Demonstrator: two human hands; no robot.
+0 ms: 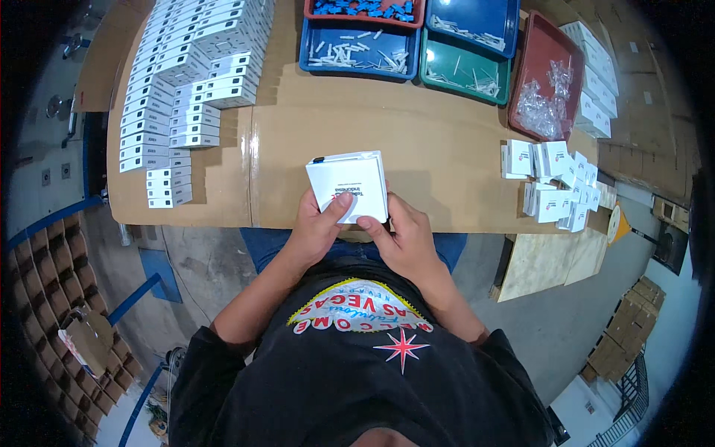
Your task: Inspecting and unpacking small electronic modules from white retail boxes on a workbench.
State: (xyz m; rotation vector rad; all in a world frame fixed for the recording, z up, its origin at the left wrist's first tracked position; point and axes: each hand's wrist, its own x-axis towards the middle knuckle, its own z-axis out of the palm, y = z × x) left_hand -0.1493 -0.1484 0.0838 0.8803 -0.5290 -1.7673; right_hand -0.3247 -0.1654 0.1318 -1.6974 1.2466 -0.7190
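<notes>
Between my two hands is a small white box [339,177] with dark print on its face, held up over the near edge of the cardboard-covered table [298,119]. It looks like more than one layer, with a second white edge behind the front face; I cannot tell whether that is a lid or another box. My left hand [314,227] grips its left side, thumb pressed on the front. My right hand [406,231] closes around its lower right corner, thumb at the bottom edge. The fingers behind the box are mostly hidden.
Tall rows of white boxes [153,123] fill the table's left. At the back are a red tray [365,21] of blue pieces, blue trays [357,72] and a green tray [465,88] of small white pieces. Rightward lie a red tray [521,82] of clear plastic and piled white boxes [551,201].
</notes>
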